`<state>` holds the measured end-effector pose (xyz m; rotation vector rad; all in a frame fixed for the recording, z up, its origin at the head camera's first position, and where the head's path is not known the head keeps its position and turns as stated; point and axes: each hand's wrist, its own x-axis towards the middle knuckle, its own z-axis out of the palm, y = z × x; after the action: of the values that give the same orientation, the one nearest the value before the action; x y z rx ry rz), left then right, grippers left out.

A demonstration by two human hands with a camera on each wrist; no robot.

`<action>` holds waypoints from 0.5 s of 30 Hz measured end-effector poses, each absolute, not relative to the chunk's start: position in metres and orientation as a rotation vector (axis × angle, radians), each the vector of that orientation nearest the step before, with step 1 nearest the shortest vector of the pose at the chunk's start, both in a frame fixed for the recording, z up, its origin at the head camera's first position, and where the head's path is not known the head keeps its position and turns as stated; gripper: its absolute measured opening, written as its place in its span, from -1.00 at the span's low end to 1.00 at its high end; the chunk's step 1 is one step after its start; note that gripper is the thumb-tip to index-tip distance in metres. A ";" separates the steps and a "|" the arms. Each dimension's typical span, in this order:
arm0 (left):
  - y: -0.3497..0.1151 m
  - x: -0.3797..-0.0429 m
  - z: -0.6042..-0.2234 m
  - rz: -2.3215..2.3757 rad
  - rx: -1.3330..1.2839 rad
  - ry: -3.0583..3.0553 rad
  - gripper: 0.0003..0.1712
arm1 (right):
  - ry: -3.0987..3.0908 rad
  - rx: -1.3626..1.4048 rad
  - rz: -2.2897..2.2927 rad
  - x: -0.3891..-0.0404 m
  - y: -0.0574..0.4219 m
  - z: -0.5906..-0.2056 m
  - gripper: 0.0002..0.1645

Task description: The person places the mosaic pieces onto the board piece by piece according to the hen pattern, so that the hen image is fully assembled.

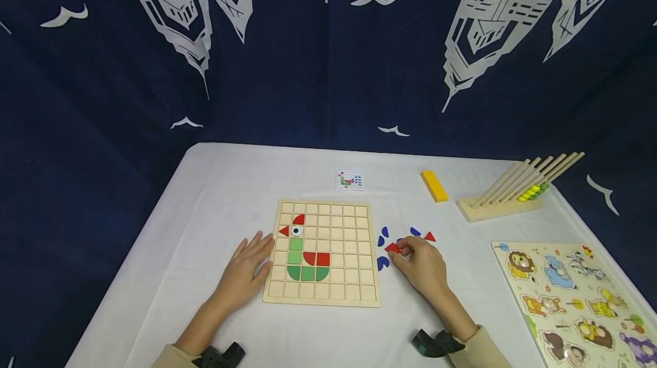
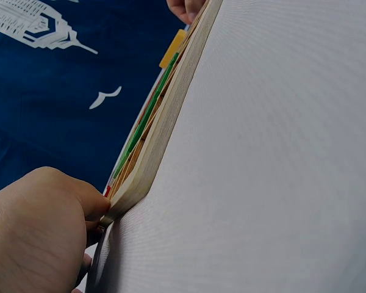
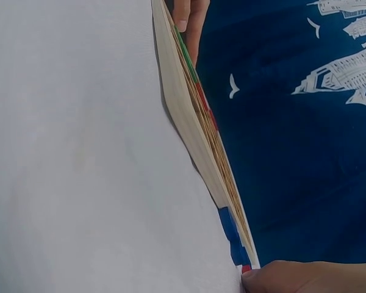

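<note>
A wooden grid board (image 1: 349, 288) lies on the table, with red and green pieces and a white eye piece (image 1: 296, 231) set in its squares. My left hand (image 1: 246, 268) touches the board's left edge, fingers extended. To the right of the board, my right hand (image 1: 423, 265) pinches a red triangle piece (image 1: 392, 247) between thumb and fingers. In the right wrist view only a bit of that red piece (image 3: 246, 268) shows by the thumb. Several blue pieces (image 1: 382, 263) lie around the right hand, and another red triangle (image 1: 430, 237) lies just beyond it.
A small pattern card (image 1: 349, 180) lies behind the board. Further right are a yellow block (image 1: 434, 186) and a wooden peg stand (image 1: 498, 208) with green and yellow beads. An animal puzzle board (image 1: 559, 305) occupies the right front of the table.
</note>
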<state>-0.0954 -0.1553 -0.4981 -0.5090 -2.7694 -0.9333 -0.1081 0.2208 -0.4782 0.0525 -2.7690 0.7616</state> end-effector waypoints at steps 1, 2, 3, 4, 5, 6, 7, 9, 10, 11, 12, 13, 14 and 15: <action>-0.155 -0.095 -0.498 -0.932 -0.509 -2.770 -0.47 | -2.768 0.057 0.762 -0.108 0.221 -0.478 -0.76; -0.155 -0.095 -0.498 -0.931 -0.509 -2.771 -0.47 | -2.764 0.062 0.761 -0.108 0.221 -0.477 -0.76; -0.156 -0.095 -0.498 -0.930 -0.510 -2.773 -0.47 | -2.760 0.066 0.759 -0.108 0.221 -0.477 -0.76; -0.156 -0.095 -0.498 -0.930 -0.510 -2.774 -0.47 | -2.752 0.075 0.762 -0.108 0.221 -0.476 -0.76; -0.156 -0.095 -0.497 -0.927 -0.511 -2.776 -0.47 | -2.740 0.089 0.768 -0.108 0.221 -0.475 -0.76; -0.156 -0.095 -0.497 -0.924 -0.510 -2.777 -0.47 | -2.728 0.109 0.776 -0.108 0.220 -0.473 -0.76; -0.156 -0.095 -0.497 -0.923 -0.509 -2.777 -0.47 | -2.716 0.142 0.785 -0.108 0.219 -0.471 -0.76; -0.156 -0.095 -0.496 -0.920 -0.507 -2.775 -0.47 | -2.696 0.236 0.809 -0.109 0.214 -0.467 -0.75; -0.156 -0.095 -0.496 -0.918 -0.506 -2.775 -0.47 | -2.690 0.295 0.826 -0.110 0.210 -0.465 -0.76; -0.157 -0.095 -0.495 -0.919 -0.507 -2.774 -0.47 | -2.691 0.357 0.841 -0.111 0.206 -0.463 -0.76; -0.157 -0.095 -0.495 -0.922 -0.507 -2.775 -0.47 | -2.695 0.422 0.851 -0.112 0.201 -0.461 -0.76; -0.156 -0.095 -0.495 -0.925 -0.508 -2.776 -0.47 | -2.703 0.482 0.859 -0.113 0.196 -0.459 -0.76; -0.156 -0.095 -0.495 -0.927 -0.510 -2.777 -0.48 | -2.713 0.540 0.870 -0.115 0.190 -0.457 -0.77; -0.156 -0.095 -0.496 -0.927 -0.513 -2.780 -0.48 | -2.725 0.595 0.870 -0.115 0.184 -0.456 -0.77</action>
<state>-0.0950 -0.1555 -0.4957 -0.5129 -2.7795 -0.9271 -0.1154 0.1843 -0.4558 0.5951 -2.7251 0.8702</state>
